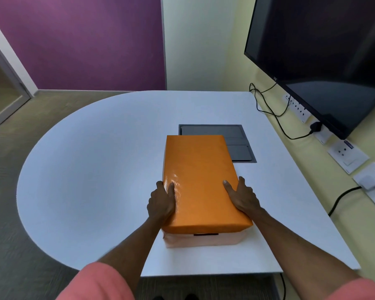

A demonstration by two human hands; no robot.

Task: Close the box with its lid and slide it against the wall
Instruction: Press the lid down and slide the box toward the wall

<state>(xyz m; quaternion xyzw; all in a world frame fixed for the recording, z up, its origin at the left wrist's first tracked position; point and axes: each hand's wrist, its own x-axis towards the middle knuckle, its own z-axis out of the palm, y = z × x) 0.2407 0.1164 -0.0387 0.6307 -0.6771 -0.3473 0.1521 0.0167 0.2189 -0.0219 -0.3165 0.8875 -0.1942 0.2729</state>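
An orange lid lies on top of a pale pink box near the front of the white table. The lid covers the box, whose front face shows a dark slot under the lid's rim. My left hand grips the lid's left edge, thumb on top. My right hand grips the right edge, thumb on top as well. The far wall stands beyond the table's back edge, well apart from the box.
A grey recessed panel sits in the table just behind the box. A black monitor hangs on the right wall, with sockets and black cables below it. Carpet floor lies to the left.
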